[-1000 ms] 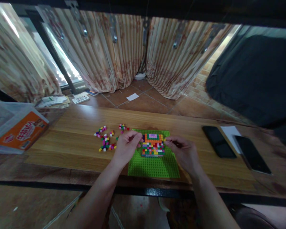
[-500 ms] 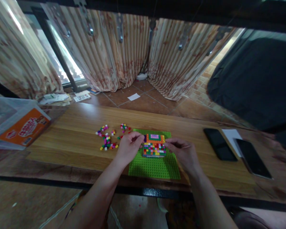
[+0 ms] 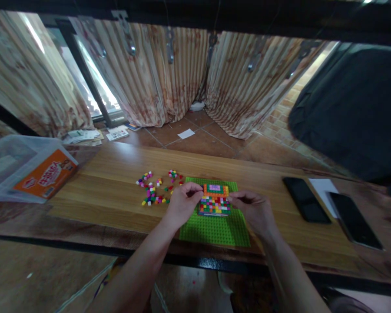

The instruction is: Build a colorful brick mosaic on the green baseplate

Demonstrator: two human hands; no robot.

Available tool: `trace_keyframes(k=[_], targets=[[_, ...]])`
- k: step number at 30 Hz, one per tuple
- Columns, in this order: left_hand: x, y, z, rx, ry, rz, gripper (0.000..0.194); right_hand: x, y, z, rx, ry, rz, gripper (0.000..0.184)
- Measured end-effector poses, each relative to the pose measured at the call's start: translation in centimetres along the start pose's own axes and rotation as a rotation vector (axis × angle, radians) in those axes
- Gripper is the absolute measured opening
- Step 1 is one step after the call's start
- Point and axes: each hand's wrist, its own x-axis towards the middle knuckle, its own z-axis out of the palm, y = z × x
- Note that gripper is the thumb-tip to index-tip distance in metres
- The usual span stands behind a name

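Observation:
A many-coloured toy-brick model (image 3: 215,204) stands on a green studded baseplate (image 3: 211,234). Its rear part has an orange border round a green and lilac middle; the front part is a mix of colours. At the model's left edge my left hand (image 3: 183,202) is closed, thumb and forefinger pinching there. My right hand (image 3: 254,211) pinches in the same way at the right edge. The fingertips partly cover both edges, so a small loose brick between them cannot be ruled out. Left of the baseplate, loose small bricks (image 3: 151,191) lie scattered.
The wooden tabletop (image 3: 111,187) carries everything. A clear plastic box (image 3: 29,148) with an orange label stands at the left end. Two black phones (image 3: 304,200) and white paper (image 3: 322,193) lie on the right. Beyond the table are striped curtains (image 3: 176,82) and a tiled floor.
The whole view has shifted slightly, so everything appears a little further right. Both hands stay at the model's sides, with their fingers hardly moved.

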Motion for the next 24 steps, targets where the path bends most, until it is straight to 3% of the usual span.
trace_keyframes(k=[3, 6, 10, 15, 19, 24], targets=[[-0.2, 0.2, -0.1, 0.008, -0.007, 0.017, 0.008, 0.0, 0.1, -0.1, -0.024, -0.022, -0.015, 0.023], [-0.1, 0.6, -1.4, 0.037, -0.029, 0.036, 0.009, 0.1, 0.2, -0.4, 0.008, -0.031, -0.021, 0.022], [0.6, 0.9, -5.3, 0.179, 0.062, 0.081, 0.011, 0.2, 0.1, -1.1, 0.071, 0.111, -0.01, 0.021], [0.7, 0.3, -9.2, 0.593, 0.013, 0.097, 0.017, 0.2, -0.4, -1.1, 0.006, 0.179, 0.026, 0.023], [0.1, 0.4, -9.1, 0.882, 0.046, 0.088, 0.022, 0.1, -0.6, -0.4, -0.043, 0.152, 0.043, 0.024], [-0.5, 0.9, -7.9, 1.043, 0.023, 0.096, 0.02, 0.1, -0.4, 0.1, -0.051, 0.145, 0.054, 0.025]])
